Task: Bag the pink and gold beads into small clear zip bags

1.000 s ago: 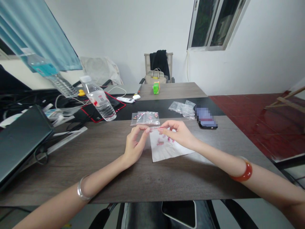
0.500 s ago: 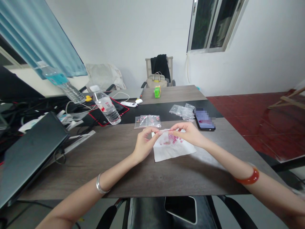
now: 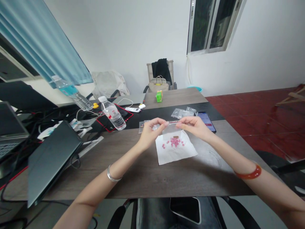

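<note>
The left hand (image 3: pixel 151 133) and right hand (image 3: pixel 194 125) hover above the brown wood-grain desk (image 3: pixel 133 178), each grip pinching one end of a clear zip-top plastic bag (image 3: pixel 172 131)'s top edge, over small pink beads (image 3: pixel 175 142) lying on a white paper sheet (image 3: pixel 183 155). A clear plastic water bottle (image 3: pixel 113 117) stands beyond the left hand.

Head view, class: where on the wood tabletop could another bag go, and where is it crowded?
Bare wood lies between the dark laptop and the white paper sheet, and right of the sheet, below the right hand. Crowded: farther back, around the plastic bottle, small bags and phone.
</note>
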Demonstrator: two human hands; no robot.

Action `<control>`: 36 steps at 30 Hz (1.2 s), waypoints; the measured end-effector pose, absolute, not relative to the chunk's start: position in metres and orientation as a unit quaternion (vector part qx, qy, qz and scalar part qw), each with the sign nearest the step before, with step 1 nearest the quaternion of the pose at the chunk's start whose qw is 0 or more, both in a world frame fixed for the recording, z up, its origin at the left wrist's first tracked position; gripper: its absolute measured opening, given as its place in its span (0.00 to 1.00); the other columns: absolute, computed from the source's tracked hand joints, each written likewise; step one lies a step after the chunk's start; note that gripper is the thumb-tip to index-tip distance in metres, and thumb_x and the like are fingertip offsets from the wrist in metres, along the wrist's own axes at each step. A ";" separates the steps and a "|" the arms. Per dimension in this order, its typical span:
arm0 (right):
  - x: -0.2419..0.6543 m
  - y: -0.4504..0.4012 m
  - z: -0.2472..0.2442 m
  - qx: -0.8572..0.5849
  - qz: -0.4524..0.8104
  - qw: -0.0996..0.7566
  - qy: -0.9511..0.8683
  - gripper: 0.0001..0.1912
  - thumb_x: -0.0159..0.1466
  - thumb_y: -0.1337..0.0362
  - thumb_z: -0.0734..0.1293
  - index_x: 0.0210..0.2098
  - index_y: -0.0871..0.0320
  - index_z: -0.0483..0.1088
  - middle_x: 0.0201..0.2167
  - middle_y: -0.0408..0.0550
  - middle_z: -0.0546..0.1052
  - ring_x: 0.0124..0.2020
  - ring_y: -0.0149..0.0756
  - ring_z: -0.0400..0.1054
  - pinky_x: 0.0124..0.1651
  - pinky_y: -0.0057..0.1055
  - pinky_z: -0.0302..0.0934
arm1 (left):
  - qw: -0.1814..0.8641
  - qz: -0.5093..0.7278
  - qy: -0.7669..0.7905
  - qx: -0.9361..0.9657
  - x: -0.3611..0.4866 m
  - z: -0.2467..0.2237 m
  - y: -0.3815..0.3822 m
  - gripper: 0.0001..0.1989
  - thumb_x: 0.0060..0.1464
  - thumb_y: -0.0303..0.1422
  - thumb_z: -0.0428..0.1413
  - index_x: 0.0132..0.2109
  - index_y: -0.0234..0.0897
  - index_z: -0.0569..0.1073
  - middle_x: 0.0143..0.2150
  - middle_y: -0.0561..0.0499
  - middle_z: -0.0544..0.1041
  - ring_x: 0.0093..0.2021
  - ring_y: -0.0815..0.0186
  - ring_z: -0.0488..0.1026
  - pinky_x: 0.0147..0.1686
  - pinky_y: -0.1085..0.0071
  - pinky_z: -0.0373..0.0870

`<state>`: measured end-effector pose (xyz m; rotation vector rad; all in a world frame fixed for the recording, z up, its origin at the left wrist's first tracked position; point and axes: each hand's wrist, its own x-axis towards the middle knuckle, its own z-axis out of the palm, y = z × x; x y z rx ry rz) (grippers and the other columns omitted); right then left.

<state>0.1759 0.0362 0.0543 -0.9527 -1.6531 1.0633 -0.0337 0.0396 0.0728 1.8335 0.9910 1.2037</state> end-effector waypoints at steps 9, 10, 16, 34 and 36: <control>0.176 0.049 0.075 -0.351 0.383 0.424 -0.742 0.12 0.59 0.54 0.69 0.33 0.56 0.77 0.32 0.45 0.79 0.33 0.32 0.70 0.38 0.32 0.62 | 0.356 0.445 0.365 0.737 -0.035 0.084 0.050 0.11 0.54 0.39 0.58 0.31 0.37 0.78 0.30 0.50 0.80 0.32 0.66 0.74 0.36 0.69 0.70; 0.177 0.050 0.076 -0.347 0.382 0.421 -0.746 0.12 0.59 0.54 0.69 0.34 0.56 0.77 0.32 0.45 0.79 0.33 0.32 0.70 0.38 0.32 0.62 | 0.355 0.445 0.365 0.737 -0.035 0.084 0.052 0.11 0.54 0.39 0.58 0.30 0.37 0.78 0.30 0.50 0.80 0.32 0.66 0.74 0.36 0.69 0.70; 0.178 0.050 0.085 -0.352 0.351 0.410 -0.765 0.10 0.61 0.57 0.68 0.30 0.57 0.77 0.27 0.44 0.78 0.30 0.32 0.69 0.35 0.31 0.61 | 0.354 0.432 0.364 0.745 -0.036 0.077 0.058 0.09 0.53 0.38 0.60 0.32 0.37 0.79 0.31 0.50 0.81 0.32 0.65 0.75 0.36 0.69 0.70; 0.175 0.049 0.085 -0.357 0.327 0.363 -0.796 0.10 0.63 0.60 0.65 0.31 0.60 0.73 0.28 0.45 0.76 0.31 0.31 0.67 0.35 0.29 0.58 | 0.345 0.380 0.362 0.778 -0.038 0.076 0.061 0.08 0.51 0.37 0.61 0.32 0.37 0.79 0.32 0.50 0.81 0.34 0.66 0.75 0.38 0.70 0.69; 0.176 0.048 0.085 -0.363 0.324 0.365 -0.794 0.11 0.63 0.60 0.65 0.30 0.60 0.73 0.28 0.45 0.76 0.31 0.31 0.68 0.35 0.29 0.58 | 0.338 0.378 0.375 0.776 -0.041 0.078 0.064 0.08 0.50 0.37 0.62 0.31 0.35 0.78 0.30 0.50 0.80 0.32 0.67 0.74 0.36 0.71 0.68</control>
